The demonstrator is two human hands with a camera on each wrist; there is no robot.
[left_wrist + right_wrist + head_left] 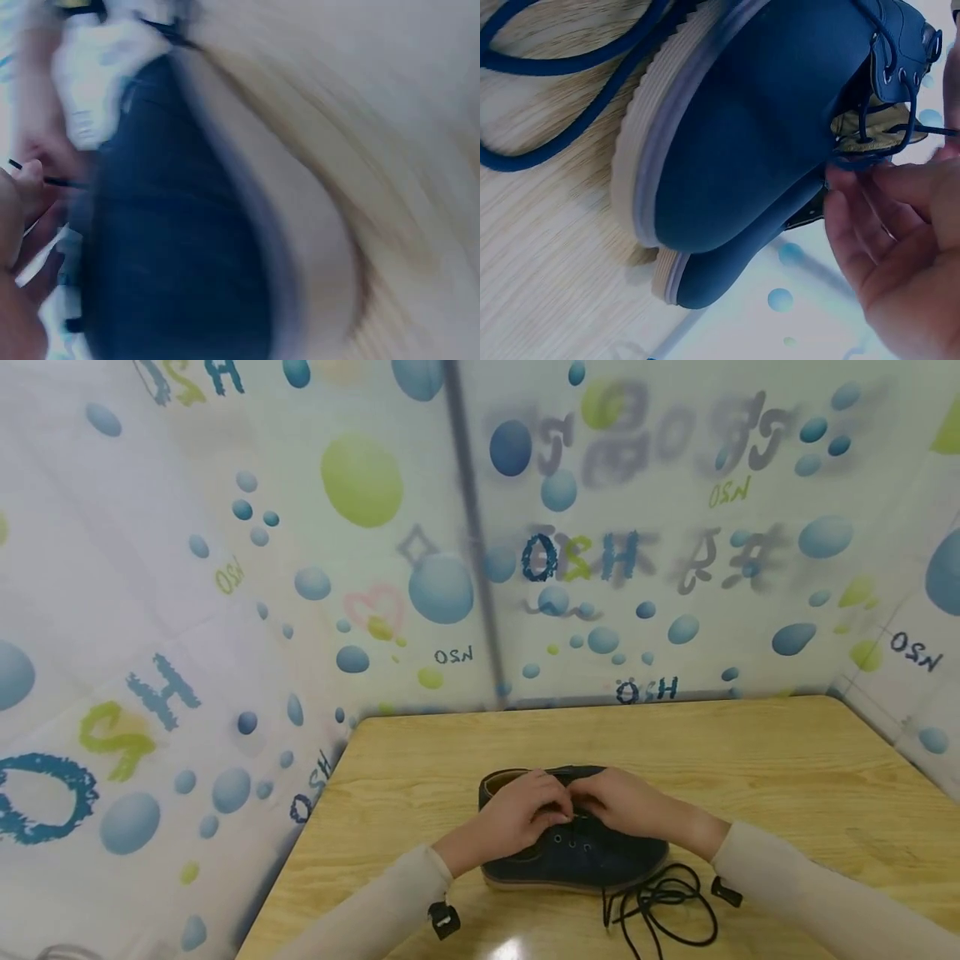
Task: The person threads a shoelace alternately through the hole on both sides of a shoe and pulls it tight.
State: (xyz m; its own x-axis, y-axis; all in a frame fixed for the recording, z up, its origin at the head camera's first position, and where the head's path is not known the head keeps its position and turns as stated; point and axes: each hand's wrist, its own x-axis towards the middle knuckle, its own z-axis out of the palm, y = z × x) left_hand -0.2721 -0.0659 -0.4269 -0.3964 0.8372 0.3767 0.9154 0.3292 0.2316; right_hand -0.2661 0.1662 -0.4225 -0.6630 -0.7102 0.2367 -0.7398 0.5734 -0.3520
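Observation:
A dark navy lace-up shoe (558, 867) with a pale sole lies lengthwise on the wooden table, toe to the right. My left hand (525, 810) is over its lacing and pinches a dark shoelace (64, 182) between thumb and fingers; that view is blurred. From the other side my right hand (618, 802) reaches in, its thumb and fingertips pinching the shoe at the far edge of the lacing. Close up in the right wrist view, lace runs through the metal eyelets (902, 76) beside the tan-lined tongue (881, 139).
A second navy shoe (724, 277) stands right behind the first. Loose dark cord (675, 902) lies in loops on the table (420, 760) near the toe, in front of my right forearm. A printed curtain (300, 635) surrounds the table's back and sides.

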